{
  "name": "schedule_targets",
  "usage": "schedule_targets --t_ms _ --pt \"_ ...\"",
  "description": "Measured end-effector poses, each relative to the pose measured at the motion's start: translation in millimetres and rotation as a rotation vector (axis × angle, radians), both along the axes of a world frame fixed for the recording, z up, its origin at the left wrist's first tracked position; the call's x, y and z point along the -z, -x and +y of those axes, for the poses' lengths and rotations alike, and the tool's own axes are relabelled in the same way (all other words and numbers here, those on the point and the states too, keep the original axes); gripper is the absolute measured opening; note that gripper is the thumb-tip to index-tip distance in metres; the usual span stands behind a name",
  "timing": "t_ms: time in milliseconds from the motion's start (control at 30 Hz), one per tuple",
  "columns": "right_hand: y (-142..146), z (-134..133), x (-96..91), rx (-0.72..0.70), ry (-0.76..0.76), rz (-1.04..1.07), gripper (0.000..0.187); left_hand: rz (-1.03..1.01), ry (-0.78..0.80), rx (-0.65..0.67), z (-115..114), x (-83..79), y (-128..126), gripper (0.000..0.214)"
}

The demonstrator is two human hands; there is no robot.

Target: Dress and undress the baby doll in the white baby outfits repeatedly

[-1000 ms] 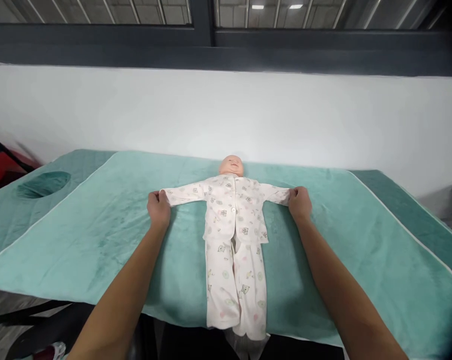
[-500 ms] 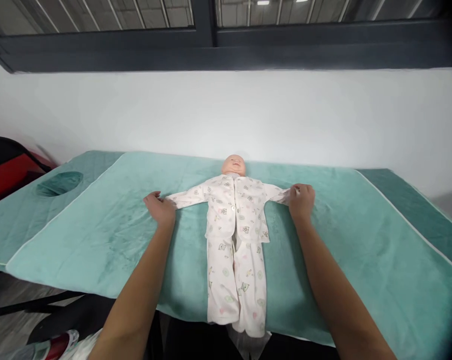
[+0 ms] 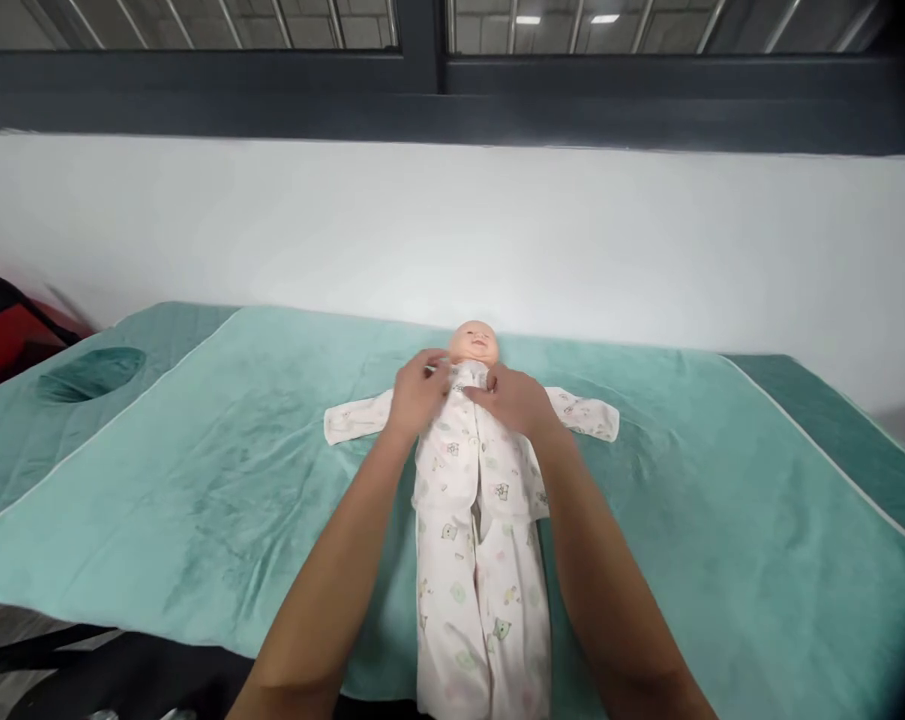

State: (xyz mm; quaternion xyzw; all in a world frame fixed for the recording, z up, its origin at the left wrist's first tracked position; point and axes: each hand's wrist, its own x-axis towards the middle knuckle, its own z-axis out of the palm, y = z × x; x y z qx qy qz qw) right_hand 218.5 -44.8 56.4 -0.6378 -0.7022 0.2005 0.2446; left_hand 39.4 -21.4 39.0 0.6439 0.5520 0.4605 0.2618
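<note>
A baby doll (image 3: pixel 474 342) lies on its back, head toward the wall, dressed in a white printed shirt (image 3: pixel 452 460) and matching pants (image 3: pixel 459 610). At the shirt's neckline, my left hand (image 3: pixel 420 392) is on the viewer's left side, fingers bent and apart, slightly blurred. Opposite it, my right hand (image 3: pixel 516 398) touches the upper chest, its thumb stretched toward the front opening. No fabric is seen pinched in either hand. Both sleeves lie spread sideways, the left sleeve (image 3: pixel 356 418) and the right sleeve (image 3: pixel 591 414) partly behind my arms.
A green padded table cover (image 3: pixel 197 480) lies under the doll, with a round face hole (image 3: pixel 92 374) at the left end. Behind stand a white wall (image 3: pixel 452 240) and a dark window frame (image 3: pixel 272 100). A red and black object (image 3: pixel 9 335) is at far left.
Both hands have let go of the sleeve ends and moved inward to the shirt's neckline. The sleeves now lie loose, and the view has shifted slightly.
</note>
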Motion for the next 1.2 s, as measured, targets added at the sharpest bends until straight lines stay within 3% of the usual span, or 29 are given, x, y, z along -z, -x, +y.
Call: schedule_targets --t_ms 67,300,467,600,800,900,1067,1200 --pt "3.4 4.4 -5.0 0.012 0.042 -0.082 0.034 0.112 0.036 0.099 8.5 -8.0 -13.9 0.025" --pt "-1.7 4.6 5.3 -0.040 -0.004 0.006 0.028 0.199 -0.025 0.103 8.4 -4.3 -18.8 0.018" --pt "-1.5 10.6 14.4 0.049 -0.186 0.227 0.017 0.015 0.012 0.077 -1.9 -18.2 -23.9 0.022" --pt "8.5 9.4 15.5 0.139 -0.169 0.587 0.022 -0.189 0.207 0.112 -7.0 -21.9 -29.1 0.024" --pt "14.1 6.0 22.6 0.187 -0.155 0.786 0.023 -0.287 0.310 0.179 -2.5 -15.6 -28.5 0.028" --pt "11.8 5.2 28.0 0.179 -0.153 0.848 0.022 -0.234 0.266 0.193 0.0 -14.5 -28.0 0.024" --pt "9.4 3.7 30.2 0.165 -0.154 0.835 0.023 0.052 0.032 0.090 -0.4 -17.9 -27.9 0.019" --pt "8.3 4.0 29.8 0.129 -0.155 0.799 0.026 0.184 0.046 0.117 -3.2 -19.9 -28.3 0.018"
